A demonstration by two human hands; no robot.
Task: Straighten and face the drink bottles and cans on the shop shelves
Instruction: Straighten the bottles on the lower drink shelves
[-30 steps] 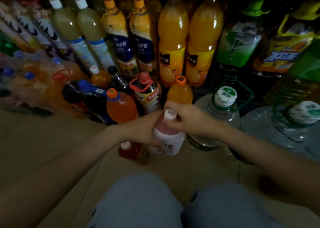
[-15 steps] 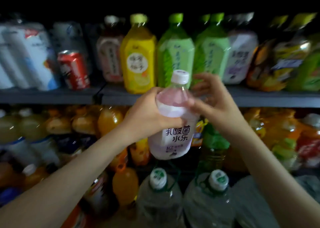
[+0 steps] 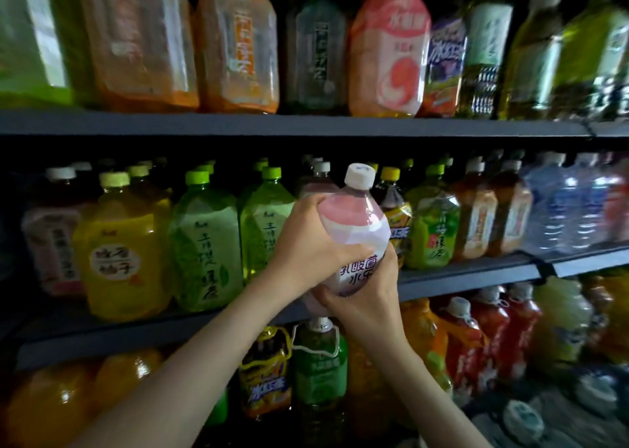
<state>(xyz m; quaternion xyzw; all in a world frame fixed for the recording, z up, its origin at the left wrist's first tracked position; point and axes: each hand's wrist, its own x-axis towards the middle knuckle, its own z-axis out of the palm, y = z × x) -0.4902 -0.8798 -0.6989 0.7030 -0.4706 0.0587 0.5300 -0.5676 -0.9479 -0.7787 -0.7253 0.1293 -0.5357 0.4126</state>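
Head: left grip (image 3: 306, 243), right grip (image 3: 366, 299) hold 乳酸菌 bottle (image 3: 352, 216)

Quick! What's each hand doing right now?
Left hand: grips the pink bottle near its shoulder.
Right hand: grips the same bottle lower down.

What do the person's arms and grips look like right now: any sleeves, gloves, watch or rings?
The left forearm and right forearm are bare all the way to the frame edge, with no sleeve showing. The left grip and right grip are bare hands without gloves. No ring, watch or wristband is visible. The light is dim, so finer marks cannot be told.
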